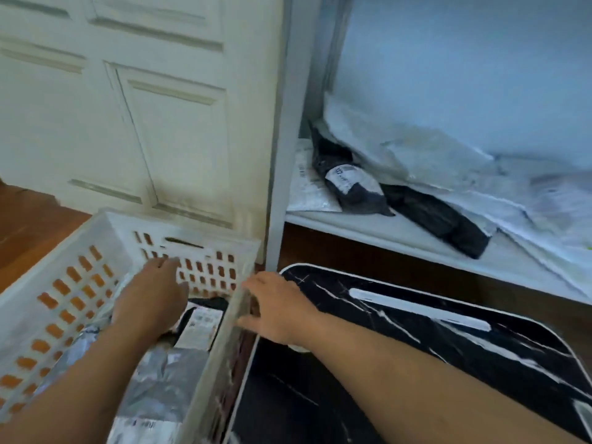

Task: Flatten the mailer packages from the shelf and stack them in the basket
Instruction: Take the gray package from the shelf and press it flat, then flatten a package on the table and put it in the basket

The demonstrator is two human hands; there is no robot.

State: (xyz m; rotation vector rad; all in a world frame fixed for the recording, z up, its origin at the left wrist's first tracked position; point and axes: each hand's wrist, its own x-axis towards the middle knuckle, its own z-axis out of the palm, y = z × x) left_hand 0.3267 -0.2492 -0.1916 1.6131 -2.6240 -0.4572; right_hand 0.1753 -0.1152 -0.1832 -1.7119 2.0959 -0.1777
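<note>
A white slotted basket [64,257] stands on the floor at the lower left. Grey and black mailers [166,379] lie flat inside it, one with a white label [200,328]. My left hand [153,296] hovers open inside the basket, palm down above the mailers. My right hand [275,306] rests on the basket's right rim, fingers over the edge. On the white shelf [384,232] to the right lie black mailers [352,184] [439,219] and crumpled white ones [432,155].
A black marble-patterned board [416,347] with a white rim lies under my right forearm, below the shelf. A white panelled door [144,107] stands behind the basket. Brown wooden floor [28,232] shows at the left.
</note>
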